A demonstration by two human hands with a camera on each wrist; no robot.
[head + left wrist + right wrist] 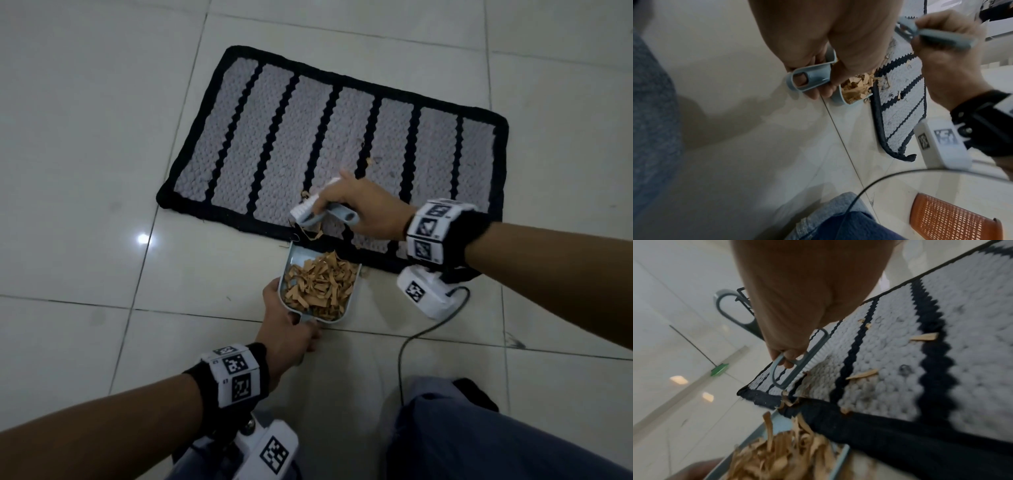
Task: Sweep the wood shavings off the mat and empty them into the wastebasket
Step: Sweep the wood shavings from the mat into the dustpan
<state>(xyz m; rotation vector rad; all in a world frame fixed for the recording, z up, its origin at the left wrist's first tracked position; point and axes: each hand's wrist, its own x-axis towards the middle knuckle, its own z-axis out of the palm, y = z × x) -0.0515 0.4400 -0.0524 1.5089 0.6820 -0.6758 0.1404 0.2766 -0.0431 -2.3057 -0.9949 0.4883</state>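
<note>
A grey mat with black stripes and a black border (342,144) lies on the tiled floor. Against its near edge sits a pale blue dustpan (289,260) filled with tan wood shavings (322,286). My left hand (287,329) grips the dustpan's handle (807,79). My right hand (363,209) holds a small pale blue brush (306,210) with white bristles, tilted over the mat's near edge just above the pan's mouth. A few loose shavings (861,374) remain on the mat near that edge. An orange mesh wastebasket (953,217) shows in the left wrist view, low at the right.
White floor tiles (102,171) surround the mat. A black cable (407,346) runs over the floor from the right wrist device. My legs in blue jeans (479,438) are at the bottom right. A green-headed tool (719,369) stands far off.
</note>
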